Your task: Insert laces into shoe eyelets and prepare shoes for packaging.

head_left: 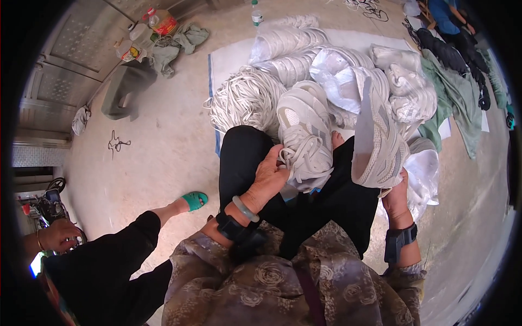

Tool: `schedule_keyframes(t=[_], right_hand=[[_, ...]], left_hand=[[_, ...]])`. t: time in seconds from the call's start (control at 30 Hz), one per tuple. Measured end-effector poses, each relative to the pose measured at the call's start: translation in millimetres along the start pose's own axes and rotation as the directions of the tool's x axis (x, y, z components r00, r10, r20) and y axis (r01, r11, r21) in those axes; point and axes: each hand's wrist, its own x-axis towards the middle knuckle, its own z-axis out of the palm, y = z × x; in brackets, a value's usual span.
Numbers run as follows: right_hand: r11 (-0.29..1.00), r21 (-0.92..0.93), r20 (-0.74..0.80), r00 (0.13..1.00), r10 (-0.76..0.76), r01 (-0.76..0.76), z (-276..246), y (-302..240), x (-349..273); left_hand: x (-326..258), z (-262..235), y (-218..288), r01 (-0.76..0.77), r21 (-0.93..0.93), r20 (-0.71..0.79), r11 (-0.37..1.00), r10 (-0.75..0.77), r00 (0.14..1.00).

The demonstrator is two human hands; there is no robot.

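Observation:
Between my knees rests an off-white sneaker upper [304,122] with its toe pointing away from me and laces [302,152] threaded and looped over its front. My left hand [270,173] is closed at the left edge of this upper, thumb and fingers pinching by the laces. Out to the right, my right hand [398,196] grips the near end of a second sneaker upper [383,149], which stands up in a curve. Part of that grip is hidden behind the upper. Just beyond my left knee lies a big tangle of white shoelaces [247,98].
Stacked, partly wrapped uppers [293,46] lie on a white sheet [231,54]. Green cloth [457,98] and dark bundles are at the right. Bottles [161,22] and a grey-green stool [128,89] stand far left. Another person's leg and green slipper [194,200] are close on my left.

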Motion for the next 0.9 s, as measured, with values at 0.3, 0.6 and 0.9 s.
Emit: schedule_keyframes(t=[0.3,0.6,0.9], right_hand=[[0.172,-0.748,0.540,0.738,-0.405,0.641,52.3,10.6,-21.7],[0.469,-0.675,0.593,0.797,-0.115,0.570,57.6,26.5,-19.7],[0.387,-0.667,0.645,0.753,-0.128,0.637,54.1,70.7,14.4]], left_hand=[[-0.3,-14.5,6.0,0.110,-0.500,0.178,0.859,-0.022,0.984],[-0.5,-13.3,2.0,0.202,-0.676,0.220,0.708,-0.068,0.973],[18.9,-8.1,-18.1,0.233,-0.670,0.197,0.705,-0.134,0.971]])
